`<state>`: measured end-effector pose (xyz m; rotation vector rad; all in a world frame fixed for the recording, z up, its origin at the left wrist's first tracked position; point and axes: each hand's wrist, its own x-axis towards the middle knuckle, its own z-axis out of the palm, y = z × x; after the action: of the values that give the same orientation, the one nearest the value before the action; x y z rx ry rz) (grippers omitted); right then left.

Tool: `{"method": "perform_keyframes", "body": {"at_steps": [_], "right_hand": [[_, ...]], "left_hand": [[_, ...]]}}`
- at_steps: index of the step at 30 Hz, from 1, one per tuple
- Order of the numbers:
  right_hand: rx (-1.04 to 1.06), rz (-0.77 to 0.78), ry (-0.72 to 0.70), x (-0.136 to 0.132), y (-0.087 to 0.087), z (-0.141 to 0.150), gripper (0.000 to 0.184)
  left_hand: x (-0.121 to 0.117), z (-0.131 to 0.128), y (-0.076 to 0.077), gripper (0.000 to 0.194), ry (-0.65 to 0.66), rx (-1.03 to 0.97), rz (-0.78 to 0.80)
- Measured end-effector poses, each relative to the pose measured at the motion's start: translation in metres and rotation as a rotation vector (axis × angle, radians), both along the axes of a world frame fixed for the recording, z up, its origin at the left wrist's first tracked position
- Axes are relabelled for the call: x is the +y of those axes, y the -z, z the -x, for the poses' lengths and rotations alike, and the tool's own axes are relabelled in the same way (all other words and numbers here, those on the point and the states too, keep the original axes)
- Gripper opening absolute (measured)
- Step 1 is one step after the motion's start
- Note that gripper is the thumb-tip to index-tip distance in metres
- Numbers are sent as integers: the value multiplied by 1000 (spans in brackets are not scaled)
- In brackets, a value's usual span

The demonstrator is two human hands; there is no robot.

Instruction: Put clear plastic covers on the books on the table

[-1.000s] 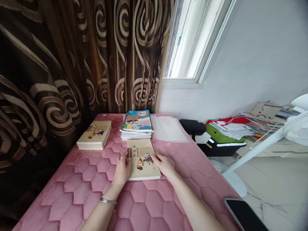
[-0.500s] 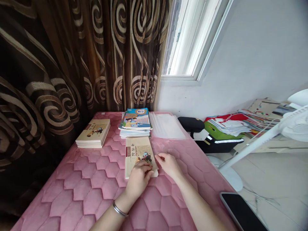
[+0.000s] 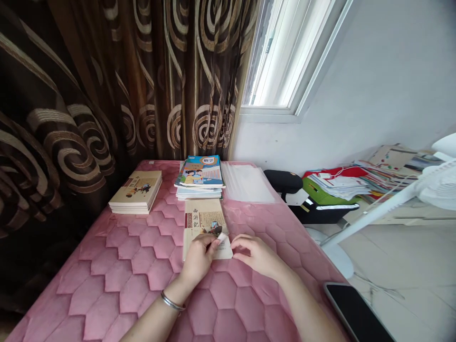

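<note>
Our L hand (image 3: 200, 258) pinches a white bit (image 3: 222, 238) on the bk (image 3: 204, 222); flat on the pink mat (image 3: 107, 285), it needs no holding. R hand (image 3: 255, 253) curls beside, empty.

Hidden: the left hand (image 3: 199, 256) covers the lower part of the Journey to the West paperback (image 3: 204, 218); the right hand (image 3: 256, 256) blocks its lower right edge.
Too small to tell: a whitish scrap (image 3: 223, 237) at the left hand's fingertips, either paper, film or a lifted cover corner.
Cut off: the smartphone (image 3: 356, 313) and the left forearm (image 3: 149, 318) at the bottom edge; the white electric fan (image 3: 436, 185) at the right edge.
Blurred: the view through the window (image 3: 281, 57), washed out by glare.
</note>
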<state>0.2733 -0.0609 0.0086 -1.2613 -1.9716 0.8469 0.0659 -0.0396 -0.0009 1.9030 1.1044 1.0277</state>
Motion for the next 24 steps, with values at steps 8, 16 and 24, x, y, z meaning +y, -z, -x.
{"method": "perform_keyframes", "body": {"at_steps": [8, 16, 24], "right_hand": [[-136, -127, -54, 1, -4, 2, 21], [-127, -168, -22, 3, -5, 6, 28], [-96, -319, 96, 6, 1, 18, 26]], "left_hand": [[2, 0, 0, 30, 4, -28, 39], [2, 0, 0, 30, 13, -3, 21], [-5, 0, 2, 15, 39, 81, -132]]}}
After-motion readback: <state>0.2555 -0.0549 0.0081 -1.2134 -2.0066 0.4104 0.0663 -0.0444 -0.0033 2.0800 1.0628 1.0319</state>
